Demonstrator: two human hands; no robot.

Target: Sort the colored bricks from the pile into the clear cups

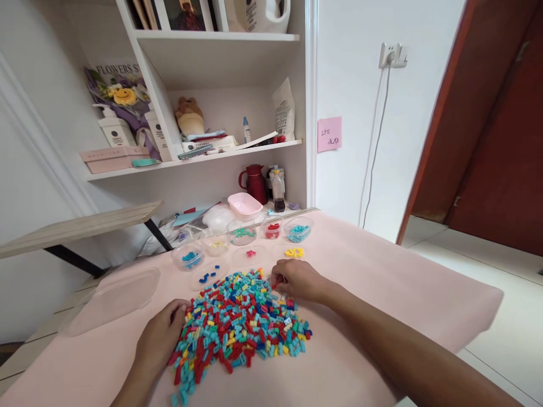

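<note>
A wide pile of small toy building bricks (pixel 237 316), mostly turquoise and red with some yellow, green and blue, lies spread on the pink-covered table. My left hand (pixel 162 330) rests at the pile's left edge, its fingers loosely bent with a gap beside the thumb and no brick visible in it. At the upper right edge of the pile, my right hand (pixel 299 280) has its fingers curled together in a pinch. Whatever sits between those fingertips is hidden or too small to name.
Behind the pile stand clear tubs of sorted bricks: blue (pixel 190 259), green (pixel 242 232), red (pixel 272 228) and turquoise (pixel 299 230). Yellow bricks (pixel 294 252) and dark blue bricks (pixel 207 277) lie in front. A clear lid (pixel 114 299) lies left; a pink basin (pixel 245 205) is farther back.
</note>
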